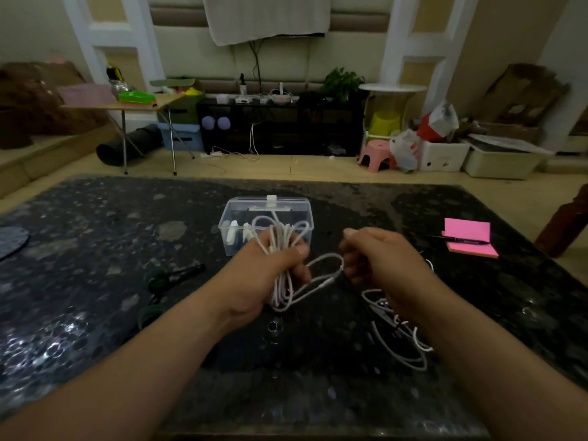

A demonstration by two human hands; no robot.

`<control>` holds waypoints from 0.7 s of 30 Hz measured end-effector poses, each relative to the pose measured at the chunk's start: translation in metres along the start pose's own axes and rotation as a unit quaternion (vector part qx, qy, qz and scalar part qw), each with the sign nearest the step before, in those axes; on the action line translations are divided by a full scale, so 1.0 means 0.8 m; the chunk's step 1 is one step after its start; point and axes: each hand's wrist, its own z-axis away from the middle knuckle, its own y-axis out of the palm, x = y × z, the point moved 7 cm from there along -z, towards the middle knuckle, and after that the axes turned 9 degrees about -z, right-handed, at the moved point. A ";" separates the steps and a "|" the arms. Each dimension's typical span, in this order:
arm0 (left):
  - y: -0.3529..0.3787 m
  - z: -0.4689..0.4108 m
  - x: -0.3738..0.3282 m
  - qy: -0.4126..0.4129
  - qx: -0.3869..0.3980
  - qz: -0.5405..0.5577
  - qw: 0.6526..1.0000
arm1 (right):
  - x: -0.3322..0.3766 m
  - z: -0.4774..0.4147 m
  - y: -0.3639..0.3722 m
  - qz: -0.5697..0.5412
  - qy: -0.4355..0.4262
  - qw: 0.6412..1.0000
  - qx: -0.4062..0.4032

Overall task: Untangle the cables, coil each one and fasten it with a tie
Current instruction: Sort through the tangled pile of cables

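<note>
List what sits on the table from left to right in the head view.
Grey mat → black tool → left hand gripping the coiled white cable → right hand pinching that cable → pink notepad.

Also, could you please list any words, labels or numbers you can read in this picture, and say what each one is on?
No text is legible in this view.
Pen on the pink sticky notes: faint pale marking, too blurred to read.
White plastic bag by the far wall: red print, too small to read.
</note>
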 end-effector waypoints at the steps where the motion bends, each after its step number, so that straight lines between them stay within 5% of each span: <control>1: -0.004 -0.003 0.000 0.000 -0.005 0.052 0.999 | -0.007 -0.002 -0.008 0.025 0.016 0.999 -0.029; 5: -0.005 -0.003 -0.015 0.026 0.018 0.190 0.981 | -0.056 0.007 0.010 0.044 0.164 0.985 0.009; 8: -0.005 -0.005 -0.014 0.021 0.039 0.231 0.972 | -0.074 0.021 0.059 -0.110 0.231 0.962 0.096; 12: -0.003 -0.009 0.002 -0.007 0.026 0.214 0.976 | -0.053 0.022 0.081 -0.219 0.159 0.953 0.136; 21: 0.015 -0.006 0.012 -0.030 0.015 0.066 0.997 | -0.049 0.016 0.069 -0.163 0.096 0.973 0.129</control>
